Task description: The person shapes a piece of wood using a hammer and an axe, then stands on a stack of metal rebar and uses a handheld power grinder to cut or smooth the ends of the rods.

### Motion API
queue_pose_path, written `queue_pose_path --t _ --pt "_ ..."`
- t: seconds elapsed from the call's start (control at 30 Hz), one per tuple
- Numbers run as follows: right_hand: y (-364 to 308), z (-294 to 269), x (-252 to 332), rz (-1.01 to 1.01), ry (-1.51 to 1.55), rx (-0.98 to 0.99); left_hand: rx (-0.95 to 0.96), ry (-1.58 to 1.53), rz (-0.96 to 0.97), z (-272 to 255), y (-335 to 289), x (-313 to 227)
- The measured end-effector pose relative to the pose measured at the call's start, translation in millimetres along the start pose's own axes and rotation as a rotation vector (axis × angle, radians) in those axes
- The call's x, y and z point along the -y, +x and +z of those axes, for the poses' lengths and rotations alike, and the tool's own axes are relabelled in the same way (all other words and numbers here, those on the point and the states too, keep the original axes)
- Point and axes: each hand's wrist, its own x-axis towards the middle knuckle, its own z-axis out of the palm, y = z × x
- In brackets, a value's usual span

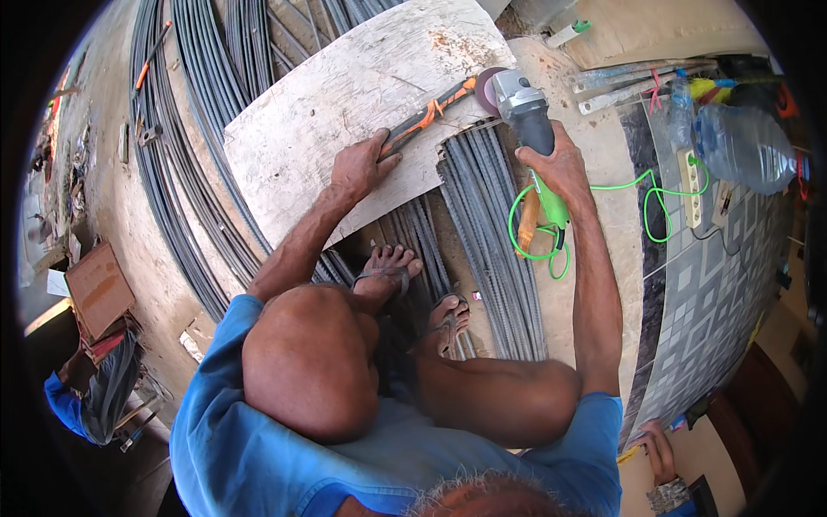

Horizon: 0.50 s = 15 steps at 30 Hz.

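My right hand (562, 177) is wrapped around an angle grinder (527, 121) with a silver head, a dark body and a green rear end. Its reddish-brown disc (488, 91) stands at the far end of a long dark bar-shaped tool with orange parts (428, 115); whether they touch, I cannot tell. The fingers of my left hand (360, 168) are closed on the near end of this tool, which lies slantwise over a worn whitish board (301, 129). A green cord (620, 183) loops from the grinder past my right forearm.
Ribbed steel bars (491, 224) lie under and beside the board, near my sandalled feet. Long rods (164, 189) run along the left. At right are a power strip (690, 185), a large clear bottle (745, 146) and tiles (706, 267). Another person's hand (659, 452) shows lower right.
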Motion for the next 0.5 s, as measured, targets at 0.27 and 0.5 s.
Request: queue_pose_path --t 0.27,0.5 --pt "-3 16 2 0.005 -0.071 0.06 -0.008 0.003 0.012 -2 2 1" --pt "4 2 -16 0.004 0.007 -0.027 0.003 -0.029 0.011 0 2 4"
